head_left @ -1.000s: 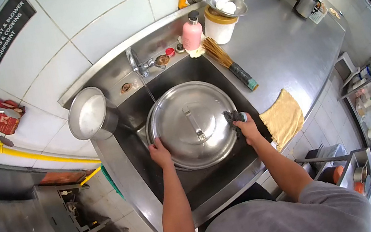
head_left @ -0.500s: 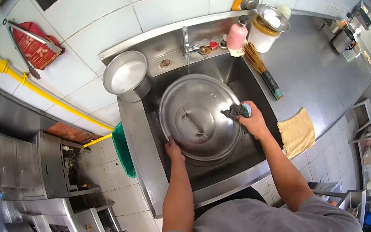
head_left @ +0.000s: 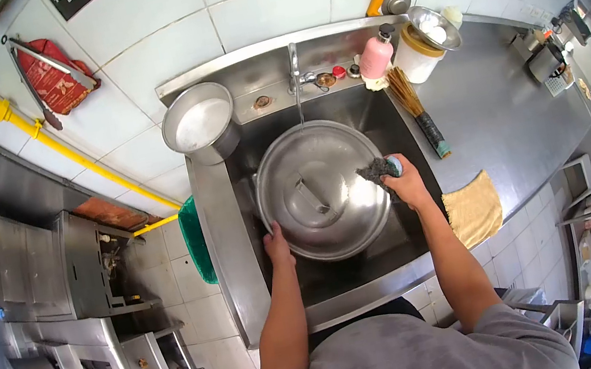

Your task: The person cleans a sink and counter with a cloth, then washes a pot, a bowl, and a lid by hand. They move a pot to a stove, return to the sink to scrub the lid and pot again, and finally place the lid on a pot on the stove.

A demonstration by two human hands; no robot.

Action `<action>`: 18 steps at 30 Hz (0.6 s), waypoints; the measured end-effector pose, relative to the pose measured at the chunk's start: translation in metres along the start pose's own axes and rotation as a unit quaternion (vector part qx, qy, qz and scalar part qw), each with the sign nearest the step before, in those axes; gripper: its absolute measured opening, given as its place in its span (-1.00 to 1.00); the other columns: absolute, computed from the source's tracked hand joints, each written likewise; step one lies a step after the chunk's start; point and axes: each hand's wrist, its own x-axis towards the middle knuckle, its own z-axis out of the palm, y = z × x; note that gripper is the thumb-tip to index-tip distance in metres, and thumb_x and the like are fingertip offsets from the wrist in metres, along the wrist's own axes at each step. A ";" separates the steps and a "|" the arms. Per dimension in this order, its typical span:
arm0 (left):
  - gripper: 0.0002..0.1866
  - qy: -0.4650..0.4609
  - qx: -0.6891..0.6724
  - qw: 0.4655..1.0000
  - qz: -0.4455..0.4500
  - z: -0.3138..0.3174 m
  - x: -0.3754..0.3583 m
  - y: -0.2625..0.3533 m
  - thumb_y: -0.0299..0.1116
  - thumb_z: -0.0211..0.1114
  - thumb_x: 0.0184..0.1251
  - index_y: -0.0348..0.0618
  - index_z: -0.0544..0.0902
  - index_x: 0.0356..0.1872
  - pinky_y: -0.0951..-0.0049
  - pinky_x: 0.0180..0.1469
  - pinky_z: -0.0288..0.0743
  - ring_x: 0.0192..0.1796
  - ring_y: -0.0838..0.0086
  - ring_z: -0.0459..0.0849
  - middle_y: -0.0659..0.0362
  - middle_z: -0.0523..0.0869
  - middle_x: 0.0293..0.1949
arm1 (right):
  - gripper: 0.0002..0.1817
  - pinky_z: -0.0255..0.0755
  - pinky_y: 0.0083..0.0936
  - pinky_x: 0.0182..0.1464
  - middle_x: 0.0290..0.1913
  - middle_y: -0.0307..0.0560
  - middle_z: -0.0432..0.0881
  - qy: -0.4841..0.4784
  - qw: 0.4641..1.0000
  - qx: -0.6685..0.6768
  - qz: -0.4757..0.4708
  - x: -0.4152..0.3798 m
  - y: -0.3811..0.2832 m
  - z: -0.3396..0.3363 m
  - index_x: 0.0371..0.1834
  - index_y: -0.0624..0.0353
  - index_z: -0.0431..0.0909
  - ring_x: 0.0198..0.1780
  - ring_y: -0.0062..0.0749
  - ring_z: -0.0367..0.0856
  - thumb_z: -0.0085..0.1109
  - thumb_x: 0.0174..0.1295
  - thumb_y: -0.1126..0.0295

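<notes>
A large round metal pot lid [head_left: 285,200] with a bar handle lies in the sink basin [head_left: 419,238], beneath the faucet [head_left: 294,66], from which a thin stream of water falls near the lid's far edge. My left hand [head_left: 277,244] is closed on the lid's near-left rim, its thumb up along the edge. In my right hand [head_left: 407,182] is a dark grey, shaggy scouring pad [head_left: 374,170] with a bluish part showing between the fingers. The pad rests against the right side of the lid. My right palm is hidden from view.
A deep metal pot [head_left: 214,150] stands at the sink's back-left corner. To the right are a pink pump bottle [head_left: 376,58], a stick brush [head_left: 419,115], a white tub [head_left: 417,68] and a yellow cloth [head_left: 472,210] at the counter's front edge. A green bin [head_left: 196,241] sits left.
The lid has turned or tilted a little, and its handle now sits slightly farther right. My right hand and the pad have shifted slightly right. My left hand stays at the rim.
</notes>
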 end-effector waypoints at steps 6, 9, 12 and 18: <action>-0.42 -0.229 -0.244 0.942 0.036 -0.008 -0.029 0.060 -0.10 0.31 0.40 -0.15 0.40 0.32 0.01 0.33 0.38 0.33 0.13 0.46 -0.01 0.48 0.29 | -0.53 0.45 -0.50 0.03 -0.16 -0.15 0.63 0.000 1.000 0.003 -0.012 0.013 -0.025 -0.027 0.08 0.17 0.52 -0.09 -0.46 0.58 0.35 0.02 0.50; -0.42 -0.221 -0.193 0.954 0.064 0.004 -0.042 0.076 -0.08 0.29 0.41 -0.17 0.40 0.31 0.01 0.30 0.41 0.30 0.12 0.48 0.00 0.50 0.28 | -0.50 0.46 -0.43 0.06 -0.14 -0.02 0.66 0.039 0.998 -0.052 -0.025 0.042 0.007 -0.021 0.09 0.18 0.51 -0.06 -0.29 0.63 0.36 0.01 0.43; -0.42 -0.166 -0.188 0.967 0.052 0.010 -0.035 0.066 -0.07 0.27 0.43 -0.18 0.40 0.32 0.02 0.29 0.42 0.29 0.12 0.50 0.00 0.50 0.29 | -0.51 0.47 -0.25 0.10 -0.05 0.14 0.64 0.085 0.981 -0.169 -0.035 0.052 0.028 0.000 0.10 0.14 0.52 0.03 0.04 0.62 0.37 0.06 0.34; -0.47 -0.116 -0.189 0.975 0.004 0.006 -0.026 0.040 -0.10 0.22 0.48 -0.17 0.39 0.32 0.05 0.26 0.45 0.27 0.16 0.52 0.01 0.51 0.28 | -0.66 0.40 -0.17 0.05 0.01 -0.10 0.58 0.101 0.930 -0.289 -0.203 0.031 0.018 0.060 0.03 -0.05 0.66 0.03 -0.06 0.51 0.34 0.15 0.29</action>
